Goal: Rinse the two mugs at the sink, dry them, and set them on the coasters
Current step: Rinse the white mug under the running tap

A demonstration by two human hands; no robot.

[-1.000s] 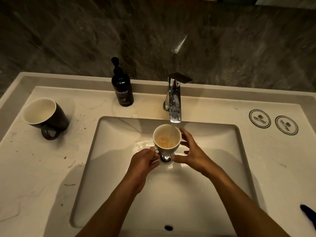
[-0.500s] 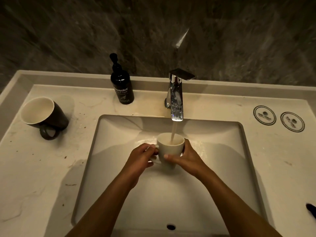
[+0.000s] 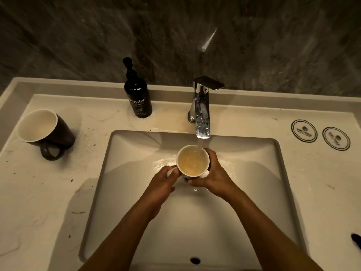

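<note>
Both hands were on the white mug (image 3: 192, 161): left hand (image 3: 166, 179) pinched its handle, right hand (image 3: 212, 171) wrapped its far side, mouth up under the tap (image 3: 202, 114). The dark mug (image 3: 46, 130) lay tipped well off to the left hand's side; the coasters (image 3: 303, 131) sat beyond the right hand.

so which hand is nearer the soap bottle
Left. The left hand grips the white mug's handle on the side toward the soap bottle. The right hand wraps the mug's far side, farther from the bottle.
</note>
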